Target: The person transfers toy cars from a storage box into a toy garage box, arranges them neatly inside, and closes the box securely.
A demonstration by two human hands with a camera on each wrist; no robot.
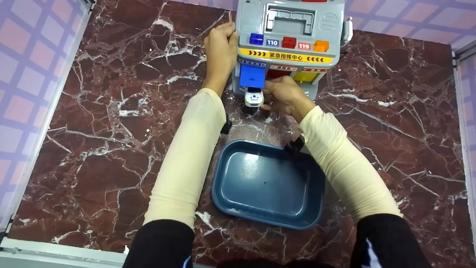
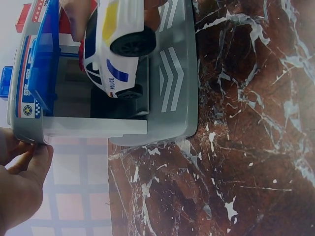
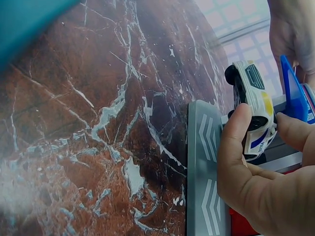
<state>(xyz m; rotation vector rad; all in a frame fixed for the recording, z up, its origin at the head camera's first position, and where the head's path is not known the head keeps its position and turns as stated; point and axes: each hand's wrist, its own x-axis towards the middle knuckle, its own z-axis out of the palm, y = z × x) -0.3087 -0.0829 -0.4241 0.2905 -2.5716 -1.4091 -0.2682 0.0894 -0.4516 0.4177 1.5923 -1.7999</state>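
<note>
A grey toy emergency station (image 1: 249, 20) with coloured buttons stands at the far side of the table. My left hand (image 1: 222, 46) grips its left side, thumb and fingers bent at the edge in the left wrist view. Its blue garage door (image 1: 252, 76) is swung up. In my right hand (image 1: 284, 95) is a white toy police car (image 1: 254, 97), held between thumb and fingers. The car (image 2: 123, 71) is tilted in the doorway beneath the blue flap, above the grey ramp (image 2: 189, 98) marked with white chevrons. Its front end points towards me.
A dark blue plastic basin (image 1: 264, 193) sits on the marbled table (image 1: 111, 156) between my forearms. A red door and a yellow door (image 1: 305, 77) are to the right of the blue one. Checkered panels (image 1: 33, 74) border the table.
</note>
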